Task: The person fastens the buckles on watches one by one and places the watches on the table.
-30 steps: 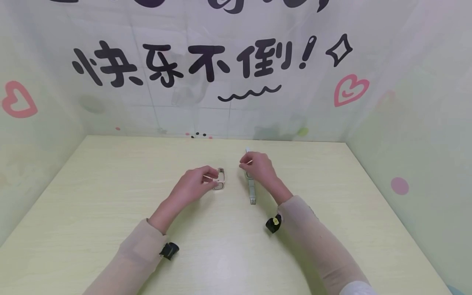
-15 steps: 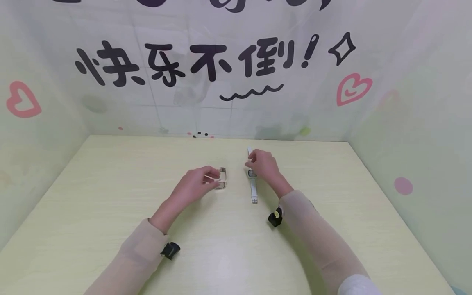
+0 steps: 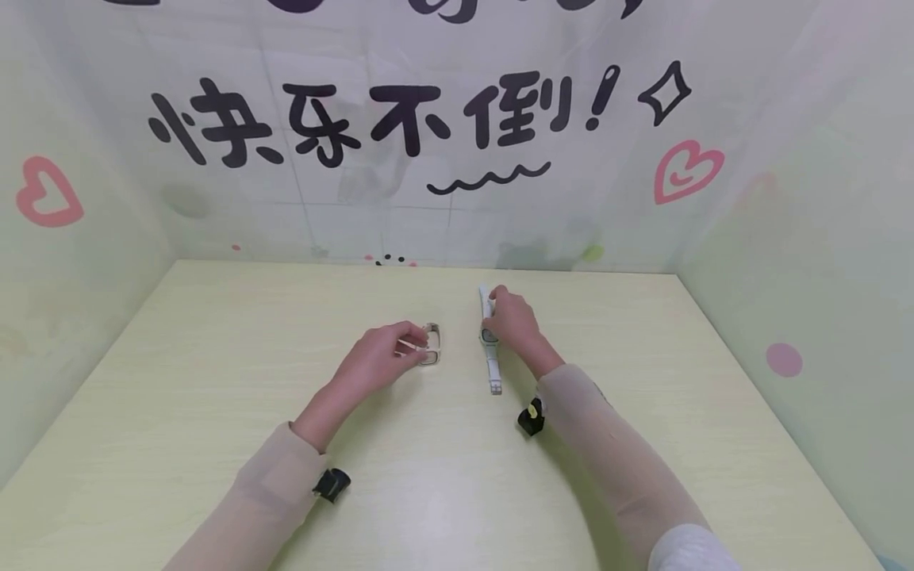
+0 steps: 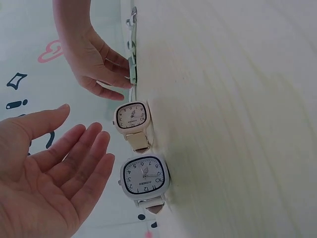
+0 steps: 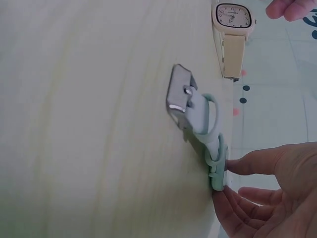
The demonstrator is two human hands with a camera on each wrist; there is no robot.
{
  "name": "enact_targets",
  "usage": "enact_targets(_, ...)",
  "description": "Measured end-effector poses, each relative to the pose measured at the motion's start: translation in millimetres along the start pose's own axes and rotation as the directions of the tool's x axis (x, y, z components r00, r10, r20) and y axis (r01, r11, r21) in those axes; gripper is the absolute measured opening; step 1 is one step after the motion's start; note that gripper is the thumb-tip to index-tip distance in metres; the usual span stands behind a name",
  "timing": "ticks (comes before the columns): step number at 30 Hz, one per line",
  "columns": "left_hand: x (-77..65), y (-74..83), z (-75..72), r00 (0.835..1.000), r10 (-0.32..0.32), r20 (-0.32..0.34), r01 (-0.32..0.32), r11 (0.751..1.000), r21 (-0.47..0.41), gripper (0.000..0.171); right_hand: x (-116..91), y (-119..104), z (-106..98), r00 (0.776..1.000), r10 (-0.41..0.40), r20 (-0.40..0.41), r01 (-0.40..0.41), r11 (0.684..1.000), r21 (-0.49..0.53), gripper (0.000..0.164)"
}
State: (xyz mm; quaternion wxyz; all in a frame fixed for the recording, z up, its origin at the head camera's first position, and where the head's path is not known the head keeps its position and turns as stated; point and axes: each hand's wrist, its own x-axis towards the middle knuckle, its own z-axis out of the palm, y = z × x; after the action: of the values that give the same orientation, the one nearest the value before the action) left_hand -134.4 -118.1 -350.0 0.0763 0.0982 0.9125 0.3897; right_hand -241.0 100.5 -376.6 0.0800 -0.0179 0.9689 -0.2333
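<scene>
A pale green wristwatch (image 3: 493,361) lies with its strap stretched out on the table. My right hand (image 3: 516,321) is at its case; in the right wrist view the thumb and fingers (image 5: 230,218) pinch the case from two sides. My left hand (image 3: 382,353) is held beside two other watches, palm showing and fingers loosely extended in the left wrist view, holding nothing. Those two are a beige watch (image 4: 132,117) and a white watch (image 4: 145,176), both with squarish dials. They stand on the table with the dials facing sideways. The left fingers partly cover them in the head view.
The pale wooden table (image 3: 428,492) is bounded by a printed white curtain (image 3: 400,222) at the back and matching sides. Small black wrist cameras (image 3: 332,484) hang under both sleeves.
My right hand has shifted from above the green watch onto its case, its thumb and fingers lowering to it. The left hand has hardly moved. The head view has shifted slightly.
</scene>
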Motion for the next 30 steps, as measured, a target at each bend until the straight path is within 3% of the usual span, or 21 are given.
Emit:
enact_targets(8,0.2,1.4,1.0,1.0,0.002,0.006,-0.002,1.0,0.005,0.029,0,-3,3,1.0,0.007,0.008,-0.007,1.0,-0.02,0.055)
enact_targets(18,-2.4,2.9,2.7,1.0,0.004,0.003,-0.004,1.0,-0.007,0.03,-1,-6,5,0.999,0.006,0.039,-0.003,0.997,-0.074,0.048)
enact_targets(30,-4.6,1.8,3.2,1.0,0.01,0.001,-0.01,1.0,-0.017,0.03,-19,-7,-21,0.996,-0.087,0.0,0.087,0.996,0.032,0.045)
